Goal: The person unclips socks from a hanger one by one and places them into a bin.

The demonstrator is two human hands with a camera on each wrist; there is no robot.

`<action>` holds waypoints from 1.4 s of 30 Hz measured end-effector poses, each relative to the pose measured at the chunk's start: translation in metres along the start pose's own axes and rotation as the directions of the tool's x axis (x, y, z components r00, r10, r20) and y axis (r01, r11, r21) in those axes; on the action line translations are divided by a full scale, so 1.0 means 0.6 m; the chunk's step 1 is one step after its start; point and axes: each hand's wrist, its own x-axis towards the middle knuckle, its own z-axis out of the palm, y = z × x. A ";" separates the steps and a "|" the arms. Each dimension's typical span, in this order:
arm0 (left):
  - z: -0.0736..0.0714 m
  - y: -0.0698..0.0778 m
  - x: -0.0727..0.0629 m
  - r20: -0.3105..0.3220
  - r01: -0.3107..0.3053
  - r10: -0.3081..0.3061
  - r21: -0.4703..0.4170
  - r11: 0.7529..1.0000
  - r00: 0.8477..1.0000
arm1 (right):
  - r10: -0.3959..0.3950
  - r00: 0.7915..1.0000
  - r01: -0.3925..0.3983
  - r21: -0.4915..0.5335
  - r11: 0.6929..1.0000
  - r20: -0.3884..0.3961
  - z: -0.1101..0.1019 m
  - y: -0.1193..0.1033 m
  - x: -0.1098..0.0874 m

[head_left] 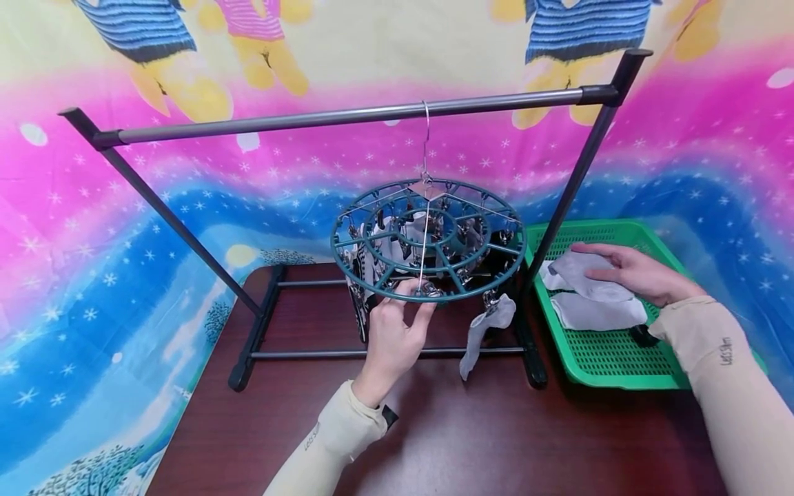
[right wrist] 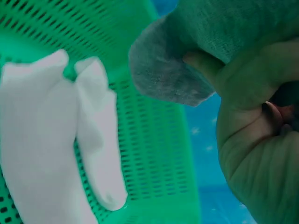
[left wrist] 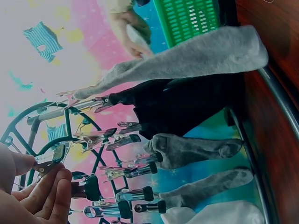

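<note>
My left hand is at the near rim of a round green clip hanger. Its thumb and fingers pinch a metal clip, best seen in the left wrist view. Over the green basket, my right hand holds a grey sock, with the thumb lying across the fabric in the right wrist view. White socks lie in the basket below it. Another grey sock hangs from a clip just right of my left hand.
The hanger hooks onto the bar of a dark metal rack standing on a brown table. Several more socks, including a black one, hang from its clips. Behind stands a colourful printed cloth. The rack's right post rises beside the basket.
</note>
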 end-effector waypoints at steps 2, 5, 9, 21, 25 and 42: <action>0.000 0.000 0.000 -0.001 -0.004 0.004 -0.001 1.000 1.000 | 0.012 1.000 -0.012 -0.005 1.000 0.018 0.000 0.005 0.013; -0.001 0.000 0.000 -0.002 -0.006 0.006 0.000 1.000 1.000 | 0.027 0.999 -0.027 0.007 1.000 0.026 0.003 0.009 0.031; -0.002 0.001 0.001 -0.004 -0.009 0.009 0.004 1.000 1.000 | 0.015 1.000 -0.017 0.090 0.996 0.020 0.009 0.020 0.054; -0.004 -0.001 0.002 -0.010 -0.022 0.022 0.008 1.000 1.000 | 0.169 0.966 -0.188 0.080 0.979 0.193 0.027 0.073 0.060; -0.005 -0.004 0.004 -0.008 -0.025 0.025 0.012 1.000 1.000 | 0.233 0.943 -0.252 0.051 0.966 0.239 0.028 0.076 0.058; -0.008 -0.002 0.004 -0.006 -0.027 0.027 0.015 1.000 1.000 | 0.295 0.933 -0.260 -0.184 0.948 0.204 0.050 0.057 0.051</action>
